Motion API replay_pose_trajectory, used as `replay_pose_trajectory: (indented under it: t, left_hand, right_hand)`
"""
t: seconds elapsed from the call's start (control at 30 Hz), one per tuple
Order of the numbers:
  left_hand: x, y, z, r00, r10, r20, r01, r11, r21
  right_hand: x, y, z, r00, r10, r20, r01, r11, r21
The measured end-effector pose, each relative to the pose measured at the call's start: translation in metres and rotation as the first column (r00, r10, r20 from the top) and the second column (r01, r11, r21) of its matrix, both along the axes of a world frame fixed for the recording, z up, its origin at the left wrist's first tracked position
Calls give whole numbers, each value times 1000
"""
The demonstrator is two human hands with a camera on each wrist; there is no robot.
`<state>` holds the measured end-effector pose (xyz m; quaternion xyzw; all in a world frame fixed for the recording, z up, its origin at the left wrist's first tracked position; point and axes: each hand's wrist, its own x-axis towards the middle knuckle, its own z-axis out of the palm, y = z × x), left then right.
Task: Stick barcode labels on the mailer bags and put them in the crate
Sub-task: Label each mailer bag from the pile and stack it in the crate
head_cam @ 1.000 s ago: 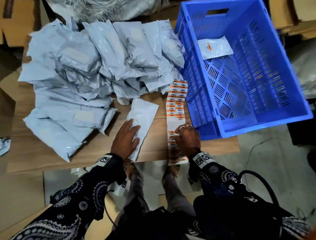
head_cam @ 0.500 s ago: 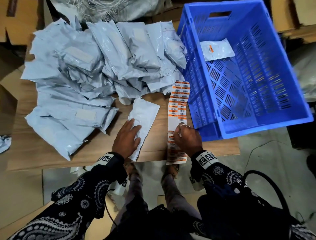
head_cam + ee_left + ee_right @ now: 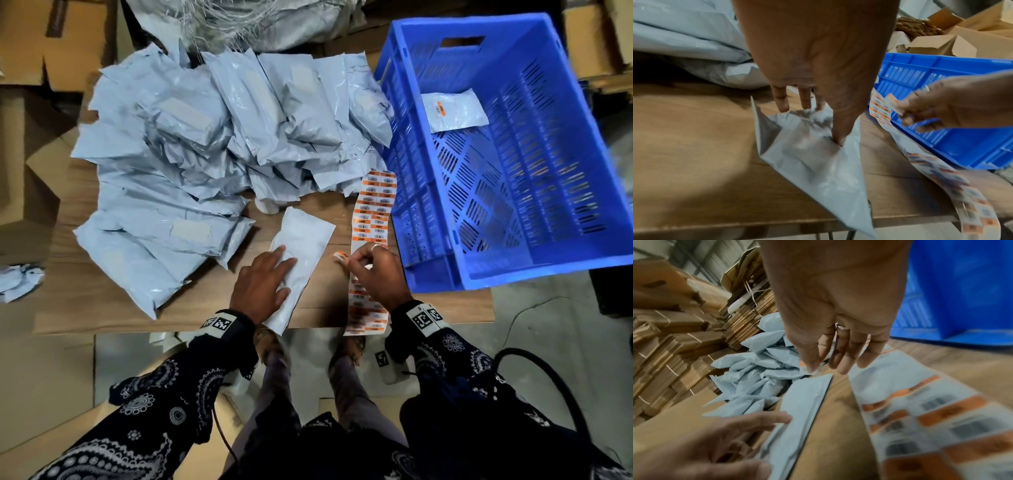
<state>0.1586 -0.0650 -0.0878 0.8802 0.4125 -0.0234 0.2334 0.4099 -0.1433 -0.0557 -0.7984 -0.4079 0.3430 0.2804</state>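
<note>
Grey bag point(image 3: 301, 253) lies at frame centre on the table point(image 3: 85, 301), pressed flat under my left hand point(image 3: 262, 286). My right hand point(image 3: 373, 270) pinches one peeled label point(image 3: 340, 256). One labelled bag point(image 3: 454, 110) sits in the crate point(image 3: 513, 267), upper right; the pile point(image 3: 205, 154) remains unlabelled.

Under my left hand point(image 3: 260, 286) the mailer bag point(image 3: 301, 246) is thin grey plastic, smooth with a soft sheen and creased. The table point(image 3: 109, 301) is matt brown wood-grain board. At two o'clock the crate point(image 3: 513, 260) is hard glossy blue plastic. The label strip point(image 3: 375, 209) is slick white paper, printed orange.
</note>
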Motion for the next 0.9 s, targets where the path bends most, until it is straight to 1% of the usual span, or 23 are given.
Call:
replay_pose_trajectory:
  t: [0.1, 0.17, 0.23, 0.3, 0.37, 0.5, 0.57, 0.67, 0.73, 0.9]
  left_hand:
    - [-1, 0, 3, 993, -58, -105, 63, 997, 53]
    - [-1, 0, 7, 986, -73, -150, 84, 994, 73]
    - [-1, 1, 12, 983, -77, -168, 92, 992, 84]
    - [-1, 3, 16, 977, -79, -200, 94, 994, 64]
    - [-2, 5, 18, 965, -90, -248, 103, 994, 40]
    - [-2, 10, 19, 936, -115, -333, 145, 987, 66]
    - [2, 13, 20, 917, -135, -375, 166, 985, 51]
    - [7, 15, 21, 907, -146, -395, 174, 984, 34]
    - [8, 15, 20, 906, -146, -398, 171, 985, 29]
    - [5, 18, 16, 885, -149, -440, 153, 988, -27]
  right_hand:
    - [-18, 27, 4, 984, 40, -173, -37, 999, 20]
    - [-28, 45, -2, 974, 60, -220, -61, 998, 2]
    - [-38, 61, -9, 963, 64, -260, -76, 996, -39]
    - [-46, 71, -18, 955, 71, -289, -97, 992, -75]
    - [-50, 78, -23, 955, 85, -286, -119, 987, -105]
    - [-52, 85, -26, 961, 97, -259, -143, 976, -164]
    - [-52, 88, -27, 960, 121, -252, -168, 970, -177]
    - [-53, 90, -29, 963, 113, -244, -160, 970, -185]
    - [-54, 90, -31, 971, 98, -220, -142, 970, -195]
    - [-56, 89, -38, 982, 121, -143, -149, 967, -208]
